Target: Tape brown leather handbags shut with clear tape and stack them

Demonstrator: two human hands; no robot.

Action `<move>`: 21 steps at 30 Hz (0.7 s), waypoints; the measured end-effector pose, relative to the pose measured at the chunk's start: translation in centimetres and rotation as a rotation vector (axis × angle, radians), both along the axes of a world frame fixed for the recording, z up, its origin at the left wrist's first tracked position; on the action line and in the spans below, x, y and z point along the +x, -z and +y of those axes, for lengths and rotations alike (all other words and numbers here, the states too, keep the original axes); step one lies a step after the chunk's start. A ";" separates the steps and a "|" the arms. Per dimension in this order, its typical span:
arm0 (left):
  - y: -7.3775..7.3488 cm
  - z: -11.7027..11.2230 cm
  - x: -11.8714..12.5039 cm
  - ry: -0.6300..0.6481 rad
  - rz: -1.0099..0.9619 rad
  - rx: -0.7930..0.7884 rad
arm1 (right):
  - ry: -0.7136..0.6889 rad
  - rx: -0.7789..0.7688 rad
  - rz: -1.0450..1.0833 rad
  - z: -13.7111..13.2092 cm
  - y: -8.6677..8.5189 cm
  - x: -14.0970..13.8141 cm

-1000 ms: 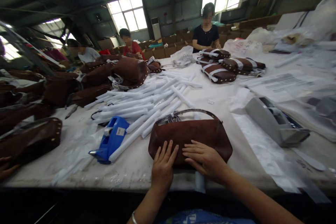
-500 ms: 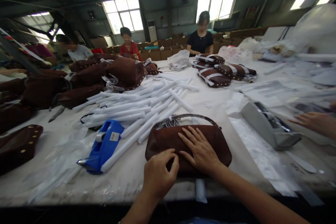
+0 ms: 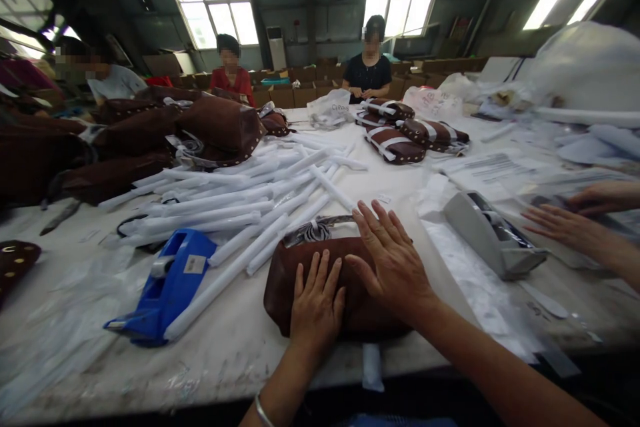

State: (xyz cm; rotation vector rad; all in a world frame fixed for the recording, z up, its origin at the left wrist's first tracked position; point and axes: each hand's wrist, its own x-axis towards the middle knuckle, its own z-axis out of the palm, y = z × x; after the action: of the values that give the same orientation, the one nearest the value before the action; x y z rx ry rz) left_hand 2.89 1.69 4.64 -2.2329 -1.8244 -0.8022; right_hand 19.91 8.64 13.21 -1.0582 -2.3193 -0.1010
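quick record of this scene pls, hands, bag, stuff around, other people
left hand: spread on the brown bag
right hand: open over the bag's right part; contact unclear
bag's left: blue tape dispenser
bag's right: grey tape dispenser, another person's hands beyond it
farther back: white tubes, banded brown bags
across table: person in dark top

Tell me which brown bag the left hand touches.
The front-centre brown bag, right of the blue tape dispenser; only this lies under the left hand.
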 end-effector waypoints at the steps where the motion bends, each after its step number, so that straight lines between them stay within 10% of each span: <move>1: -0.1 0.0 0.1 0.000 -0.006 -0.001 | -0.010 -0.004 -0.033 0.0 0.9 0.3; 6: -0.3 0.2 0.4 0.022 -0.010 -0.004 | 0.058 -0.126 -0.177 -0.2 6.3 2.3; 13: -0.2 0.1 0.4 0.007 -0.014 -0.010 | 0.137 -0.090 -0.103 0.5 2.3 0.9; 21: -3.2 0.0 0.7 0.005 0.004 -0.096 | 0.044 -0.030 -0.213 0.2 7.1 1.5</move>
State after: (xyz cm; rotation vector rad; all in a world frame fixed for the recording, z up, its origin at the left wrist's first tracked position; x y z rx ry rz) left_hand 3.54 1.73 7.79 -2.2950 -1.8948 -0.7256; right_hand 21.44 8.82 6.13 -1.1634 -2.4932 -0.2061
